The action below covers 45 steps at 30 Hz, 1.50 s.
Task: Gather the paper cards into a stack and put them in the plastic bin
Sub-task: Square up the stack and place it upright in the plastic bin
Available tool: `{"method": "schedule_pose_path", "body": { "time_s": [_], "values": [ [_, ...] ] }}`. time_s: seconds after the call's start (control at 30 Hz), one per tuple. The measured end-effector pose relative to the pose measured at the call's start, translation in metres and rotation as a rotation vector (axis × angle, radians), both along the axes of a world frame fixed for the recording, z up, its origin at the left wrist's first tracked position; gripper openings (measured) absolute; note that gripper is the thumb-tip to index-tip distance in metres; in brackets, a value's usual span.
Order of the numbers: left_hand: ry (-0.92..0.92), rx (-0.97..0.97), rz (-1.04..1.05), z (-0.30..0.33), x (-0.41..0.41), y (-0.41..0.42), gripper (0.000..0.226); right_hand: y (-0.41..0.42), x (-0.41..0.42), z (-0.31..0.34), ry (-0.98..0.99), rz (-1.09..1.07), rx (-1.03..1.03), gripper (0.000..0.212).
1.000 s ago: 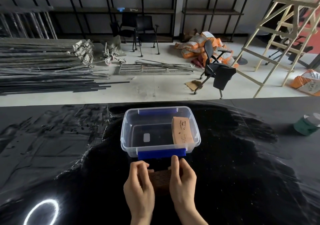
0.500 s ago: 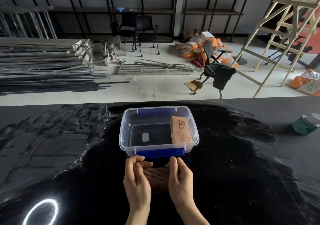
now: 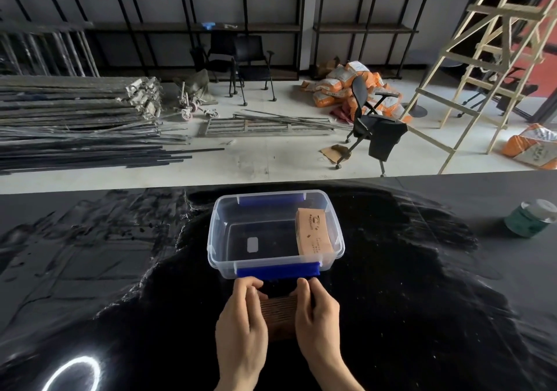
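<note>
A stack of brown paper cards (image 3: pixel 278 315) stands on edge between the two hands, its ribbed edges facing up, on the glossy black table (image 3: pixel 422 315) just in front of the clear plastic bin (image 3: pixel 214 240). The left hand (image 3: pixel 241 327) presses one broad face and the right hand (image 3: pixel 319 321) presses the other, fingers curled over the far end, so the cards are squeezed from both sides; this two-sided clamp probably keeps the loose cards squared and stops them from fanning out or slipping. Both hands are closed on the stack, neither one free. Holding the stack on edge rather than flat appears to suit the bin, since another bundle of tan printed cards (image 3: pixel 313 234) already leans against the bin's right wall in a similar upright way, leaving the left and middle of the floor bare apart from a small white label (image 3: pixel 253 244). The bin sits squarely ahead with its blue near-side latch (image 3: pixel 277 270) just beyond the fingertips, so the stack needs only to be lifted over that rim and lowered inside. Whether the stack rests on the table or is slightly raised cannot be told from this view. I judge that gathering is finished and the transfer not yet made. A green-capped jar (image 3: pixel 529 219) stands well apart at the right edge.
</note>
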<state>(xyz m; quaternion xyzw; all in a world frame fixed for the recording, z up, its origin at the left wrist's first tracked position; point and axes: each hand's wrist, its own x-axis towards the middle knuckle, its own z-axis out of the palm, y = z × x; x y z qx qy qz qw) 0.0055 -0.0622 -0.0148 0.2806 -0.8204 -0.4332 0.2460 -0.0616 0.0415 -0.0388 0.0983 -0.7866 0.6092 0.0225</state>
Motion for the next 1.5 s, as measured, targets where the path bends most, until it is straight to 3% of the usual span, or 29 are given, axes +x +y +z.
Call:
{"method": "schedule_pose_path", "body": {
  "time_s": [0.07,0.23,0.4,0.5,0.6,0.67,0.77,0.87,1.07,1.17,1.33,1.43,1.5],
  "values": [
    [-0.076,-0.206,-0.131,0.01,0.006,-0.009,0.021,0.001,0.0,0.0,-0.004,0.001,-0.003,0.034],
    [-0.37,-0.48,-0.613,0.036,0.009,-0.021,0.068,0.001,-0.001,0.0,-0.046,0.008,-0.013,0.036],
    [-0.441,-0.551,-0.602,0.041,0.001,-0.021,0.063,0.005,-0.001,0.006,-0.058,0.095,0.038,0.029],
    [-0.422,-0.454,-0.552,0.042,0.002,-0.025,0.055,0.022,0.0,0.019,-0.014,0.252,0.064,0.009],
    [-0.407,-0.282,-0.485,0.042,0.003,-0.028,0.052,0.041,-0.004,0.033,-0.163,0.408,0.012,0.057],
    [-0.343,-0.103,-0.435,0.037,0.005,-0.028,0.054,0.047,-0.011,0.041,-0.256,0.462,-0.07,0.071],
    [-0.229,0.198,-0.375,0.031,0.005,-0.024,0.048,0.046,-0.017,0.055,-0.307,0.491,-0.154,0.061],
    [-0.168,0.355,-0.338,0.034,0.002,-0.021,0.05,0.044,-0.019,0.065,-0.324,0.472,-0.19,0.056],
    [-0.117,0.559,-0.427,0.047,0.003,-0.032,0.056,0.039,-0.025,0.073,-0.277,0.457,-0.097,0.054],
    [-0.103,0.573,-0.404,0.052,-0.001,-0.033,0.047,0.034,-0.029,0.078,-0.225,0.433,-0.057,0.053],
    [-0.018,0.648,-0.268,0.058,-0.009,-0.036,0.051,0.024,-0.041,0.088,0.168,0.188,0.132,0.026],
    [0.049,0.753,-0.144,0.066,-0.014,-0.037,0.022,0.027,-0.054,0.083,0.437,0.136,0.594,0.037],
    [0.08,0.776,-0.093,0.073,-0.019,-0.036,0.011,0.029,-0.057,0.073,0.486,0.2,0.793,0.043]
  ]
}}
